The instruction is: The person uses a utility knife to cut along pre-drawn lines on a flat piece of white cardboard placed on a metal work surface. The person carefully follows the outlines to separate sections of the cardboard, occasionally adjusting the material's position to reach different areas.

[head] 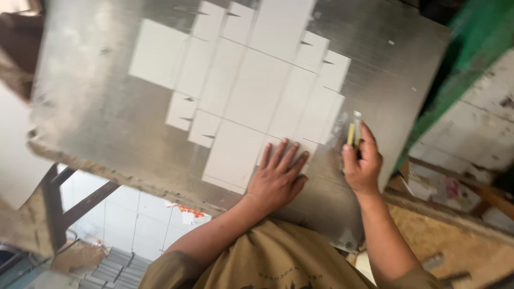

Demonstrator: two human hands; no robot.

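A flat white die-cut card blank [251, 91], with creases and flaps, lies spread on a grey metal-topped board [91, 107]. My left hand [277, 176] presses flat on the blank's near corner, fingers spread. My right hand [363, 163] rests on the board just right of the blank and grips a small yellow utility knife [353, 128], which points away from me beside the blank's right edge.
The board's worn near edge [134, 179] overhangs a dark wooden frame [80, 206]. A stack of grey sheets [110, 267] lies on the floor below. A green beam [471, 48] and white wall stand right; a chipboard surface [455, 241] lies near right.
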